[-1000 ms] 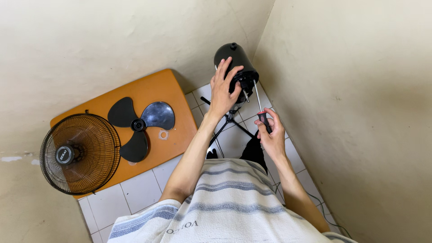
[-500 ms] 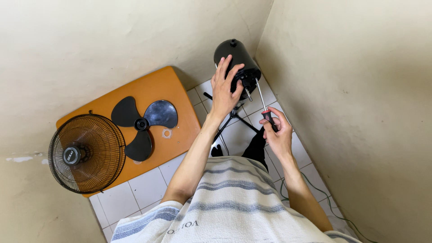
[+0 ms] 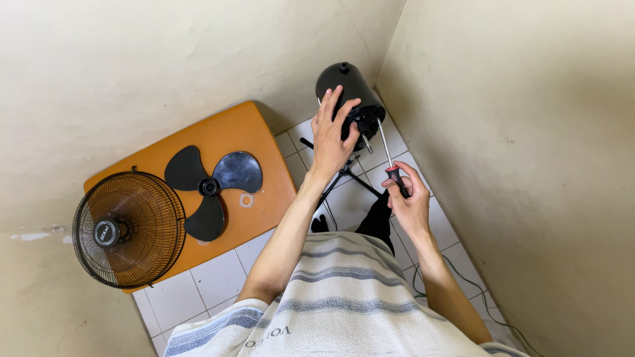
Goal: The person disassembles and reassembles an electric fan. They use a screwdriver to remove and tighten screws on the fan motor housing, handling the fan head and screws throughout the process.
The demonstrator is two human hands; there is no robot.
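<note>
Nearest the camera was the person's striped shirt (image 3: 344, 297), grey bands on off-white, filling the bottom of the view at 6 o'clock. Both bare forearms ran up and away from it.

The right hand (image 3: 409, 198), a little right of centre toward 4 o'clock, was clenched round the red-and-black handle of a screwdriver (image 3: 390, 158). The thin metal shaft slanted up toward 11 o'clock, and its tip met the underside of the fan motor housing (image 3: 347, 86).

The left hand (image 3: 331, 135) lay just above centre at 12 o'clock, fingers spread flat against the side of that black, rounded housing, steadying it rather than closing around it. A bare metal spindle stuck out from the housing just right of the hand.

Below the two hands, dark thin legs of the fan stand (image 3: 344, 178) crossed over the white tiled floor (image 3: 218, 281). A dark cable (image 3: 463, 284) trailed along the tiles at 4 o'clock, by the right-hand wall.

Out at 9 o'clock stood a low orange table (image 3: 264, 198). On it lay a three-lobed black fan blade (image 3: 208, 185), and a round black wire fan guard (image 3: 129, 228) overhung the table's near left corner, well apart from the hands.

Farthest off, the housing sat in the corner at 12 o'clock where two cream walls met.
</note>
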